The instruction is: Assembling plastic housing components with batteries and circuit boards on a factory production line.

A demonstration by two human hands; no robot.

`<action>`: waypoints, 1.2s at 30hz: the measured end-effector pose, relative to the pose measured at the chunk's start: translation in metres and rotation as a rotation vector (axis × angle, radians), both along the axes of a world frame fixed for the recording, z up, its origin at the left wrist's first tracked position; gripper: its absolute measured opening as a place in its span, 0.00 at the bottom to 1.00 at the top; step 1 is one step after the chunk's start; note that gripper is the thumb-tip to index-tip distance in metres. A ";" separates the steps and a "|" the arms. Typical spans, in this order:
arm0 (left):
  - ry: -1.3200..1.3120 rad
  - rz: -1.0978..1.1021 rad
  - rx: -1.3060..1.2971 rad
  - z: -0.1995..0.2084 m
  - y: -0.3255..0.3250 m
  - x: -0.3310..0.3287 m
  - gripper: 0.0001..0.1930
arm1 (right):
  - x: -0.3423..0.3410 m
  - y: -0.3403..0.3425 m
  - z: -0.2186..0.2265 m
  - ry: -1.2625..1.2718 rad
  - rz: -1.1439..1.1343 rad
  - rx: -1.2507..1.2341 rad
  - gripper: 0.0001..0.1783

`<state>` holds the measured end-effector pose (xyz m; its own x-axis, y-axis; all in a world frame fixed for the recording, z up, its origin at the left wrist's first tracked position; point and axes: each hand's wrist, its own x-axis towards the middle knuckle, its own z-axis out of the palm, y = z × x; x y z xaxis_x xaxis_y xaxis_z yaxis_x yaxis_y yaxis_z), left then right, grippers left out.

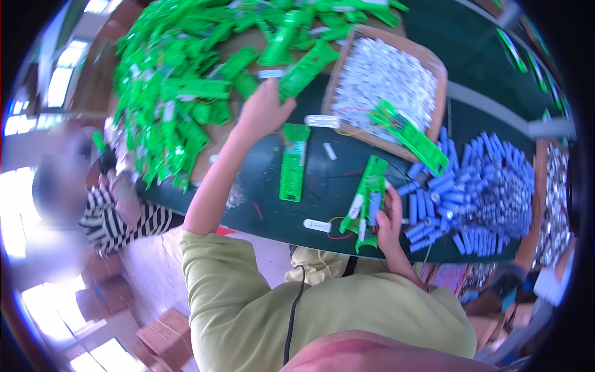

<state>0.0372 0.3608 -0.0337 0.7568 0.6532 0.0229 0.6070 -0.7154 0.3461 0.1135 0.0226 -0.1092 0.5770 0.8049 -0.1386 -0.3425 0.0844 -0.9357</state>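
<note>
Head cam: both hands at green casings, loose parts all round

Nearest, by the dark green tabletop's (263, 180) near edge: right hand (390, 217), thumb & fingers bent at a smooth blue cylindrical cell (375, 204) lying in a narrow green plastic casing (374, 170); can't tell if it's a firm pinch. Flat white oblong piece w/ thin wires (317, 225) just L of it. Cell prob. the heaviest bit here, rigid, slick, apt to roll; best taken round its middle.

Mid-table: a lone upright-lying green casing w/ pale insert (292, 167), touched by neither hand.

Further out: left hand (266, 111) pinching the near end of a long green plastic casing (310, 69), at the edge of a big heap of glossy green casings (149, 105). Casing looks light, stiff, a bit slippery; hold by the long side walls, off any wires, as those look fragile.

R of that: brown cardboard carton (442, 80) full of small white pieces (384, 74), w/ a wired green casing (412, 139) across its near corner.
</note>
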 end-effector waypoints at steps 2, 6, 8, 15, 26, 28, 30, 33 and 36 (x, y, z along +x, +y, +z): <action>-0.046 -0.007 -0.023 0.014 -0.005 -0.021 0.19 | -0.001 -0.001 -0.006 -0.038 -0.025 0.005 0.34; 0.043 0.125 -0.390 0.081 -0.010 -0.058 0.16 | 0.000 -0.003 -0.015 -0.097 -0.057 -0.011 0.33; 0.047 0.136 -0.389 0.098 0.010 -0.096 0.15 | 0.001 0.001 -0.011 -0.123 -0.067 0.007 0.33; 0.182 0.560 0.304 0.193 0.217 -0.200 0.21 | -0.002 0.006 -0.009 -0.159 -0.083 -0.027 0.35; 0.145 0.679 0.503 0.094 0.273 -0.183 0.39 | -0.008 0.000 -0.002 -0.137 -0.096 -0.029 0.36; 0.026 0.545 0.485 0.079 0.237 -0.177 0.34 | -0.006 -0.004 -0.008 -0.130 -0.074 -0.015 0.36; -0.128 0.314 0.542 0.075 0.185 -0.154 0.27 | -0.004 -0.005 -0.009 -0.082 -0.081 -0.038 0.36; -0.209 0.106 0.537 0.086 0.078 -0.120 0.21 | -0.002 0.003 -0.009 -0.032 -0.023 -0.061 0.35; -0.181 -0.034 0.126 0.068 -0.005 -0.078 0.20 | 0.003 0.007 -0.007 -0.003 0.010 0.055 0.34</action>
